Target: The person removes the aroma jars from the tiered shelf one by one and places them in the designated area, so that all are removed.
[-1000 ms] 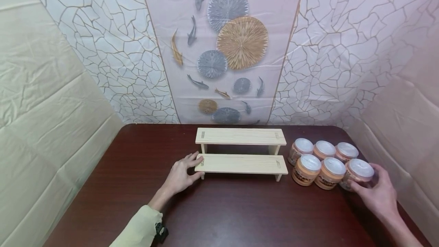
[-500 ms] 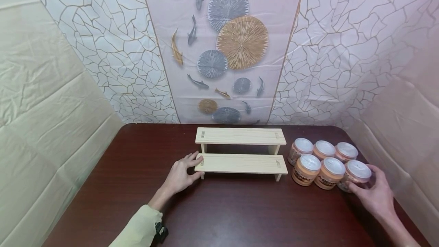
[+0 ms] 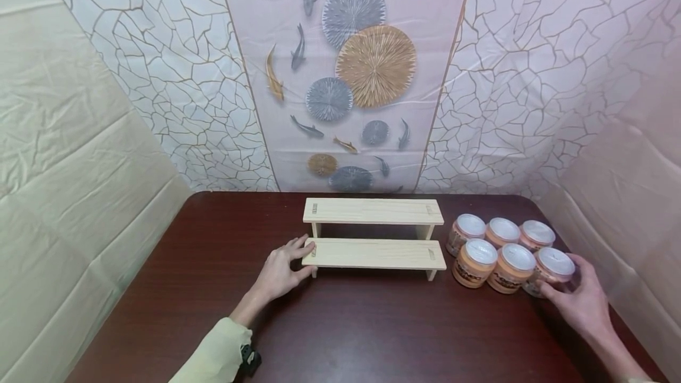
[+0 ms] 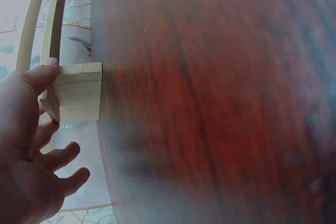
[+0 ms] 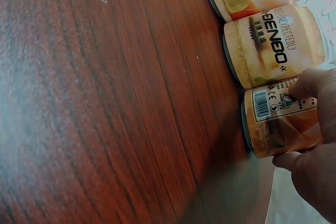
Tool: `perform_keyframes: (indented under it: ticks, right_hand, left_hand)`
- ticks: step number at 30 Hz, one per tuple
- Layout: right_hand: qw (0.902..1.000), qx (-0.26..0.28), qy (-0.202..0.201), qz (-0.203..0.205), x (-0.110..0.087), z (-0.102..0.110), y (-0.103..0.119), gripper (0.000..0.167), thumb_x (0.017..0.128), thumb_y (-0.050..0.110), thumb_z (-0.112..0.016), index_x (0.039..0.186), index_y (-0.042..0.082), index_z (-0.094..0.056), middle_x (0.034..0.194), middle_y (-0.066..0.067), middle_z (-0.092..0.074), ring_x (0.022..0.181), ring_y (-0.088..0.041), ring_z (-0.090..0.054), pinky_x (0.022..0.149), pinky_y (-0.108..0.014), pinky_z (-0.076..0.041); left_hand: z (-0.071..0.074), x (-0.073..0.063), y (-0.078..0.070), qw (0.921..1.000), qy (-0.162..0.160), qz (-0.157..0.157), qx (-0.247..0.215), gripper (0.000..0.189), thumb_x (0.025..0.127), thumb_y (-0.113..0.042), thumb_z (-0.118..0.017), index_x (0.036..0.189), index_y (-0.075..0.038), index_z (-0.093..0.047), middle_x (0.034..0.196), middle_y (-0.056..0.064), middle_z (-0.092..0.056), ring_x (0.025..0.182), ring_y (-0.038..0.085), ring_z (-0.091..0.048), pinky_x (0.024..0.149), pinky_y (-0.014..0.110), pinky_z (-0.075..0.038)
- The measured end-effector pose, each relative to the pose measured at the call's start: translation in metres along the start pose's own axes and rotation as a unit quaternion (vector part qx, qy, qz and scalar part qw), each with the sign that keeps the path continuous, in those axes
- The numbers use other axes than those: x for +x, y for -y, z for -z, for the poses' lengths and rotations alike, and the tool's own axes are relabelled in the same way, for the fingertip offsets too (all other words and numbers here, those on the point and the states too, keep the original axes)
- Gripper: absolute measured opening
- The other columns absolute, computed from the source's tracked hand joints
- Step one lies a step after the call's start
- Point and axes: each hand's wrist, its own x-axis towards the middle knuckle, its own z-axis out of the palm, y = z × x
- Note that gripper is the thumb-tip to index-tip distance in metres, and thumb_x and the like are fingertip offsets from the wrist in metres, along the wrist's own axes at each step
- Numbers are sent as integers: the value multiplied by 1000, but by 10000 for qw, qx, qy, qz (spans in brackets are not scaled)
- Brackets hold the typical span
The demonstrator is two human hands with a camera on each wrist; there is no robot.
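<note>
A low two-step wooden stand, with a front board (image 3: 372,253) and a higher rear board (image 3: 372,211), is at the middle of the table. My left hand (image 3: 278,273) pinches the front board's left end; the left wrist view shows the thumb on the board's edge above a wooden leg (image 4: 79,93). At the right, my right hand (image 3: 581,297) grips a jar (image 3: 555,263) with a pale lid and orange body, thumb in front and fingers behind. In the right wrist view this jar (image 5: 275,129) shows a barcode label and is close beside the neighbouring jar (image 5: 273,45).
Several more such jars (image 3: 479,259) are grouped in two rows at the right of the stand. The dark wood table (image 3: 393,336) ends at a patterned cloth backdrop (image 3: 346,135). Cream cloth walls (image 3: 633,194) rise on both sides.
My right hand has moved slightly left with the jar, bringing it closer to its neighbour in the front row. The left hand and the stand have stayed in place.
</note>
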Motion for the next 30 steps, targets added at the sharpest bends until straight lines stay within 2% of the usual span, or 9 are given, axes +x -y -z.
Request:
perform_keyframes:
  ticks: [4,8,11,14,17,20,23,28,30]
  right_hand:
    - [9999,-94,64,59,1,1,0,78,84,-3,-74,145,-12,-26,131,-39,-42,105,16,-38,81,1,-32]
    - [9978,-647,115,70,3,4,4,80,83,4,-75,144,-14,-26,126,-41,-44,108,-22,-54,74,-8,-34]
    - [9954,-943,152,32,5,6,7,84,83,10,-76,144,-16,-24,124,-42,-44,102,-50,-49,75,-25,-34]
    - [9950,-989,85,-51,6,7,10,84,85,14,-74,145,-16,-23,126,-44,-42,106,-54,-47,80,-44,-36]
    - [9958,-890,-189,-38,7,7,15,79,84,12,-71,143,-17,-27,127,-44,-42,111,-54,-45,87,-53,-33]
    - [9952,-784,-569,146,7,7,23,73,82,8,-69,140,-18,-34,127,-41,-44,112,-53,-45,95,-45,-32]
    - [9915,-737,-883,607,9,6,36,68,77,4,-68,136,-18,-42,123,-40,-46,112,-53,-45,97,-40,-30]
    - [9802,-699,-1072,1513,13,2,56,61,74,3,-67,128,-18,-49,120,-38,-50,112,-53,-43,98,-46,-30]
    - [9753,-689,-1077,1798,15,0,63,57,74,3,-67,126,-16,-52,119,-36,-51,112,-52,-45,101,-37,-30]
  left_hand:
    - [-1,0,1,10000,-39,-53,7,51,83,-22,-82,128,-4,-68,138,21,-56,124,47,-53,97,63,-42]
    - [-2,0,1,9999,-80,-94,-3,51,82,-21,-83,127,-3,-69,137,22,-57,123,48,-53,97,63,-43]
    - [-2,1,1,10000,-66,-72,-10,51,82,-22,-83,128,-3,-69,138,21,-57,124,48,-53,97,63,-42]
    - [-1,2,0,10000,-30,-32,0,52,82,-23,-83,128,-4,-69,138,21,-57,124,47,-53,97,63,-42]
    - [0,2,0,10000,-12,2,36,52,82,-23,-83,128,-4,-69,138,21,-56,125,47,-53,97,63,-42]
    - [1,2,-1,9999,19,66,78,52,83,-23,-83,129,-4,-68,140,21,-56,126,47,-52,96,64,-42]
    - [1,0,-3,9997,88,209,9,56,83,-24,-83,132,-3,-66,142,22,-53,128,47,-49,97,64,-42]
    - [6,-4,-10,9988,194,437,-99,65,84,-32,-82,138,-2,-60,147,23,-47,133,46,-44,100,64,-39]
    - [10,-5,-13,9987,173,473,40,68,84,-37,-81,139,-3,-59,146,23,-48,134,46,-43,102,65,-36]
